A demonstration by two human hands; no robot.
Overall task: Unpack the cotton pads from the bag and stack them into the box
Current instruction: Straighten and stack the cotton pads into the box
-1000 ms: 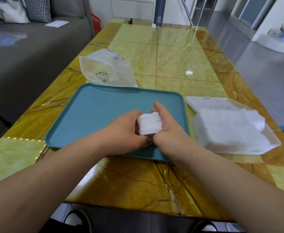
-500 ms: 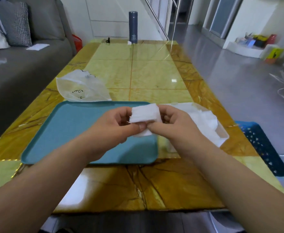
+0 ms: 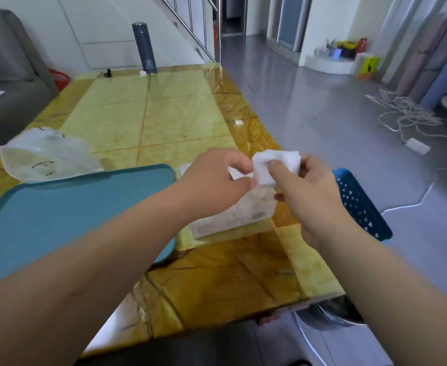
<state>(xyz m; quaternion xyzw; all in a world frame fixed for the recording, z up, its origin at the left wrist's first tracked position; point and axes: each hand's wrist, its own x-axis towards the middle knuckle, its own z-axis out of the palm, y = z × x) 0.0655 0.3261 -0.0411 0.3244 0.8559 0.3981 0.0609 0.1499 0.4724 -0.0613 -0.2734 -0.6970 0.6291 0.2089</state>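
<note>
Both hands hold a small stack of white cotton pads [image 3: 283,162] in the air above the table's right side. My left hand [image 3: 217,183] pinches the stack's left edge between thumb and fingers. My right hand [image 3: 307,191] grips its right side, thumb on the front. Directly beneath them sits the clear plastic box [image 3: 233,220], with white pads inside, mostly hidden by my hands. The crumpled clear plastic bag [image 3: 45,154] lies on the table at the left, behind the tray.
A teal tray [image 3: 66,207] lies left of the box. A blue perforated basket [image 3: 359,202] stands on the floor off the table's right edge. A dark flask [image 3: 144,47] stands at the table's far end. A grey sofa [image 3: 3,88] runs along the left.
Both hands have lifted the pad stack off the tray and carried it to the right, over the box. The view has swung right and up.
</note>
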